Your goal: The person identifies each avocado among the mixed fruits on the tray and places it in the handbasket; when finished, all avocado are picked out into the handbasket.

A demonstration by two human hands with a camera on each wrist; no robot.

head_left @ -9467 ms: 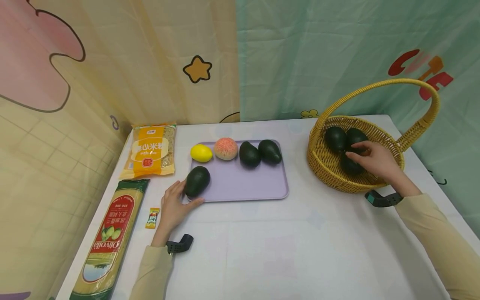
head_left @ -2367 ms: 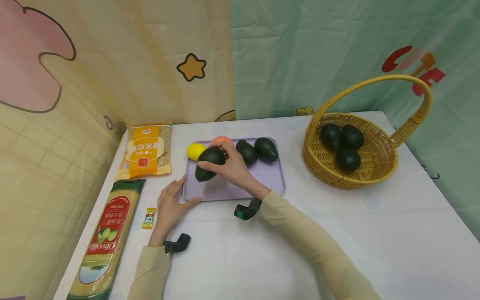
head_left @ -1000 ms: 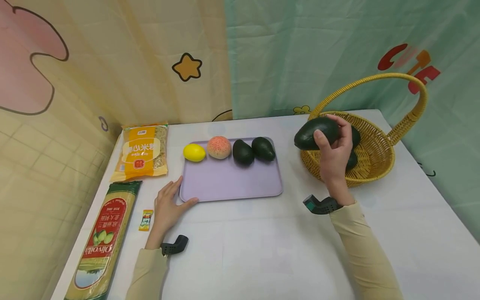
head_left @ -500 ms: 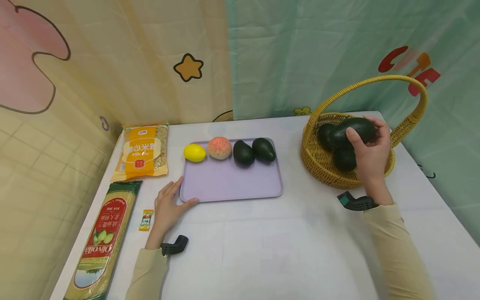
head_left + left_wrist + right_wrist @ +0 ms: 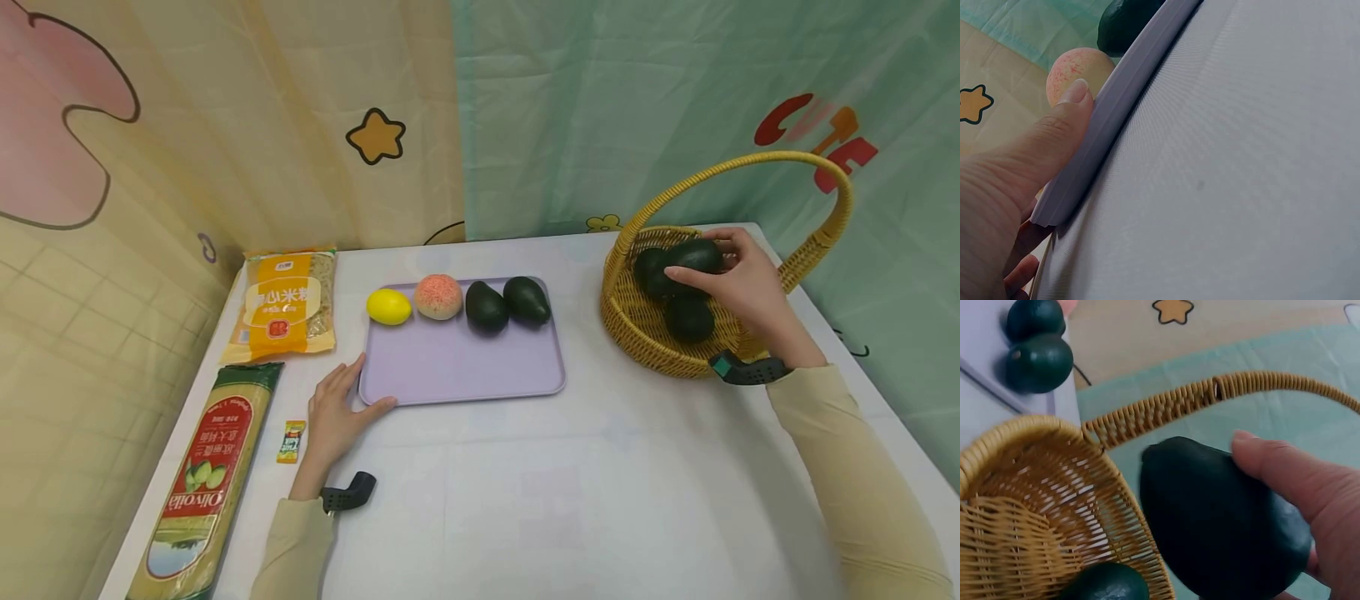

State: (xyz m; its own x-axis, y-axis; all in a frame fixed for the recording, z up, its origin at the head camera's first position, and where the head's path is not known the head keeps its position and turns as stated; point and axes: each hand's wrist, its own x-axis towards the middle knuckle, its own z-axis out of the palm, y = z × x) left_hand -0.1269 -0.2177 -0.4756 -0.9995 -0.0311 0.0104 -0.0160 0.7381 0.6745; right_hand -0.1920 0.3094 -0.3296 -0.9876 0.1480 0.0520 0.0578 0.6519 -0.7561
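My right hand grips a dark green avocado inside the wicker basket, at the right of the table. Fingers lie over the far side and the thumb along the near side; in the right wrist view the avocado fills the grasp below the handle. Two more avocados show under and beside it, one dark round end nearest me. At the near left corner of the lilac tray, my left hand holds the rim between thumb and fingers. The thumb lies against the rim in the left wrist view.
Along the tray's far side stand a lemon, a peach and two avocados. At the left lie a grain bag, a long pasta packet and a small sachet. The basket handle arches over the basket.
My right hand took the avocado from the tray's near left, carried it rightward and lowered it into the basket, its wrist now turned further right. The left hand stays at the tray corner.
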